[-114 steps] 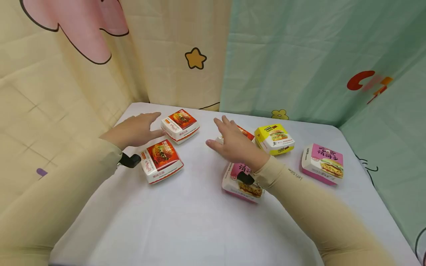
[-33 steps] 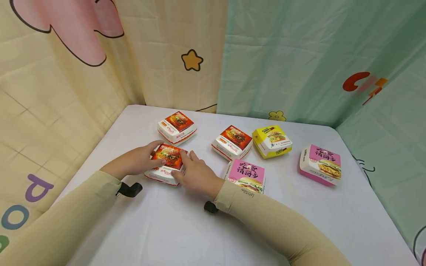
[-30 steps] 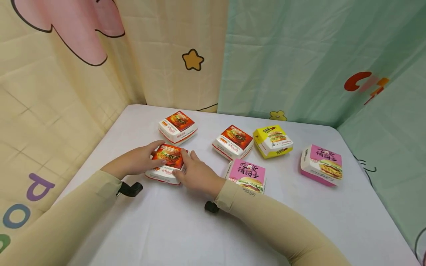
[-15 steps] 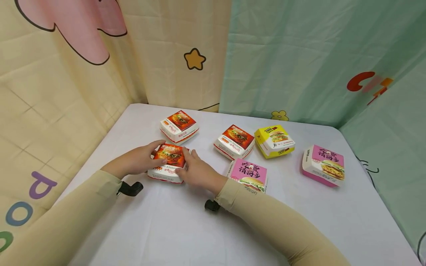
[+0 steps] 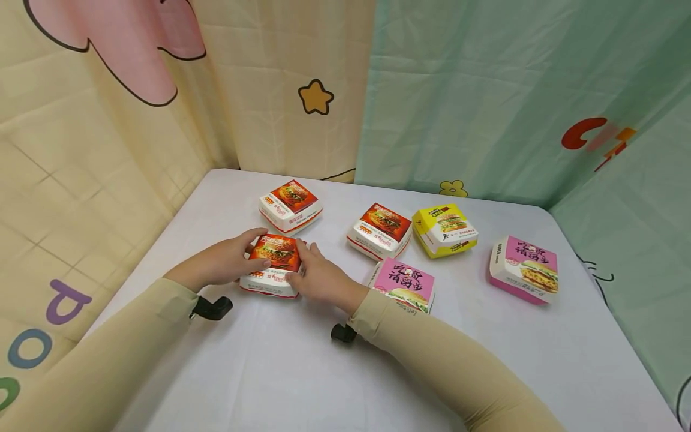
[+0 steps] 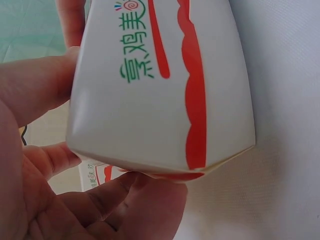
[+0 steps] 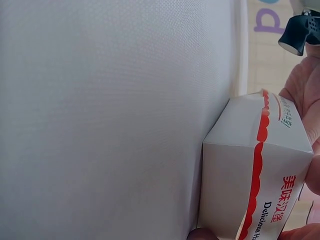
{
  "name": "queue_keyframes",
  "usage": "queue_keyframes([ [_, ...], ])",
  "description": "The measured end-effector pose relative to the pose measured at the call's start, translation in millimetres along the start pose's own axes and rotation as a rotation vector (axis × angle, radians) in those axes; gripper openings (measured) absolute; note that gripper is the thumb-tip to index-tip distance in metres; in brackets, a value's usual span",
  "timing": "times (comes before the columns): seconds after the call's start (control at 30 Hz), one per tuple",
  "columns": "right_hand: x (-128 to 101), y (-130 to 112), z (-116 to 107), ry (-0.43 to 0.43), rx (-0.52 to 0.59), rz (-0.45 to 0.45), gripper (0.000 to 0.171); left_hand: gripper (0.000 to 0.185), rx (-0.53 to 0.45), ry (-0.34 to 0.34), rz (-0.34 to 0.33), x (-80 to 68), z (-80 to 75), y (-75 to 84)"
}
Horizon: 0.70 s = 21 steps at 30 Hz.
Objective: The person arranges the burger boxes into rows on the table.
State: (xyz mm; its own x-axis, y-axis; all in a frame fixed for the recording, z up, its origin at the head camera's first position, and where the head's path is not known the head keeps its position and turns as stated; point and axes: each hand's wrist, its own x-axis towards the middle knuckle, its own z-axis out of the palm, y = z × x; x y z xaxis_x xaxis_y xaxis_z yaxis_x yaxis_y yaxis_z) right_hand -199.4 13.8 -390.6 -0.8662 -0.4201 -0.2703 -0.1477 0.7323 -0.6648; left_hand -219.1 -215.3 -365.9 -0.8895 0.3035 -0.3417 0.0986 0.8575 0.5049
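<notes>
A red-and-white burger box sits on the white table at the left, between my two hands. My left hand grips its left side, thumb over the lid and fingers round the far corner. My right hand holds the right side, its thumb low near the front and its fingers along the side. In the left wrist view the burger box shows a side with green lettering, and fingers bend around its edge. In the right wrist view the box's front faces the camera, its base down on the cloth.
Behind stands another red burger box. A third red one touches or nearly touches a yellow box. One pink box lies by my right forearm, another pink box farther right. Curtains bound the table.
Both hands, earlier raised and apart, have come down onto the near-left burger box. The box has turned and shifted slightly right. Over the last half second almost nothing moves.
</notes>
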Motion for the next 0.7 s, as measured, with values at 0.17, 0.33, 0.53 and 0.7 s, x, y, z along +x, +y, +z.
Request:
queue_keyframes([
  [0.17, 1.5, 2.0, -0.5, -0.004, 0.0, -0.007, 0.082, 0.091, 0.001, 0.006, 0.0, -0.2, 0.3, -1.0],
  [0.33, 2.6, 5.1, -1.2, -0.009, -0.02, -0.02, 0.082, 0.091, -0.001, 0.006, -0.002, -0.6, 1.3, 0.1],
  [0.53, 2.0, 6.6, -3.0, -0.018, -0.035, -0.036, 0.082, 0.091, 0.0, 0.001, -0.002, -1.1, 0.8, 1.4],
  [0.7, 3.1, 6.2, -3.7, -0.029, -0.037, -0.028, 0.082, 0.091, 0.001, 0.004, -0.006, -1.8, 0.5, 1.7],
])
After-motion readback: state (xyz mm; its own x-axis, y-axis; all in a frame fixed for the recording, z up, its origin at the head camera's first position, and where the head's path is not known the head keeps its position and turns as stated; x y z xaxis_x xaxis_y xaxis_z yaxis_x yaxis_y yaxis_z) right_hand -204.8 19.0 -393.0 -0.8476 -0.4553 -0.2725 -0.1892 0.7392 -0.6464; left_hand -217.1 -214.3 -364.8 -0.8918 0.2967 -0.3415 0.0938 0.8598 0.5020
